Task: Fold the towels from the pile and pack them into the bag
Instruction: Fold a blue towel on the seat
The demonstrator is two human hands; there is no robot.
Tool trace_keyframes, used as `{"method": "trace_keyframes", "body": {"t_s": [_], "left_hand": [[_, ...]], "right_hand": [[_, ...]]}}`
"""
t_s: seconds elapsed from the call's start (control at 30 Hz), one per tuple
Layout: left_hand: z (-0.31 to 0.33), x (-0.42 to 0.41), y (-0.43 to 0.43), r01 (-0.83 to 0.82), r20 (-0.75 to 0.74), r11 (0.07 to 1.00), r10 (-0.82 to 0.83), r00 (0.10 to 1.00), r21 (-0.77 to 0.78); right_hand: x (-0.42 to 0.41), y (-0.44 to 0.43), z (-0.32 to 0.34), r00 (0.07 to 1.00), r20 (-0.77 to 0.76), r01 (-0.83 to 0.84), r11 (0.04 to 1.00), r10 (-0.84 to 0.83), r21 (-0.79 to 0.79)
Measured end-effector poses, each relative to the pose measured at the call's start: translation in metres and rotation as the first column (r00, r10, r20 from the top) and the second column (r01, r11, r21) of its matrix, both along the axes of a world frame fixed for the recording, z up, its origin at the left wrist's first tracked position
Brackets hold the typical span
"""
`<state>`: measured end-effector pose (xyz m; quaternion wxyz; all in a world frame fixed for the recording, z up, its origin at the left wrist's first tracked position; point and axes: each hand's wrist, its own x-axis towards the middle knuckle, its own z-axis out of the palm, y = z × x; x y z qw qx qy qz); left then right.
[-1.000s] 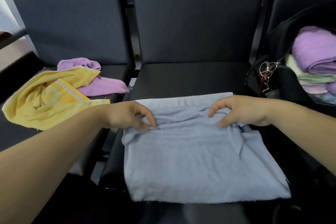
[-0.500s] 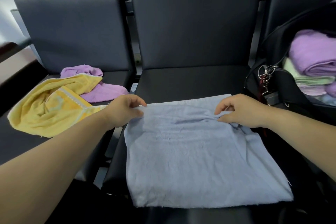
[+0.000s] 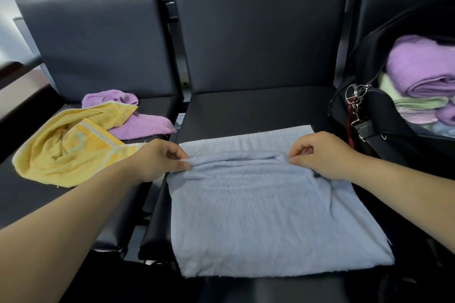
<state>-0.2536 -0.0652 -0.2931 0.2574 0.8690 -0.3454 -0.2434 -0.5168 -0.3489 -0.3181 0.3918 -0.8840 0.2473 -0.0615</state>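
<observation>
One blue towel (image 3: 258,216) pinched, left hand (image 3: 157,161), right hand (image 3: 325,155)

Black padded seats (image 3: 258,110), metal key rings (image 3: 357,92), brown ledge (image 3: 17,81) at left

Left hand (image 3: 160,161) pinching, right hand (image 3: 321,155) pinching, both reaching forward, apart

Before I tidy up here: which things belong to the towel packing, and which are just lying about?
Job: blue towel, pinched by left hand and right hand; yellow towel; purple towel; bag; folded towels in it.
Lying about: key rings on the bag; seats.
</observation>
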Motion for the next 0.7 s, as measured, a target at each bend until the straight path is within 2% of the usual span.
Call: {"method": "trace_keyframes", "body": {"t_s": [0.27,0.37,0.47,0.57,0.7], "left_hand": [[0.0,-0.003,0.012,-0.022,0.145,1.0,0.025,0.989,-0.022],[-0.003,-0.007,0.016,0.034,0.095,0.999,-0.033,0.995,-0.005],[-0.004,-0.008,0.018,0.023,0.005,1.0,-0.023,1.0,0.009],[-0.003,-0.011,0.016,0.002,0.024,1.0,-0.002,1.0,0.014],[-0.006,-0.012,0.013,-0.058,0.047,0.998,0.058,0.997,0.0]], "right_hand": [[-0.012,0.001,0.006,1.0,-0.015,-0.028,0.998,0.027,-0.054],[-0.017,0.004,0.007,0.997,-0.055,-0.062,0.998,0.061,-0.029],[-0.02,0.007,0.008,0.997,-0.044,-0.067,0.998,0.067,0.019],[-0.02,0.008,0.007,1.0,-0.009,-0.02,0.997,0.021,0.072],[-0.019,0.006,0.003,1.0,0.005,0.0,1.0,0.0,0.003]]}}
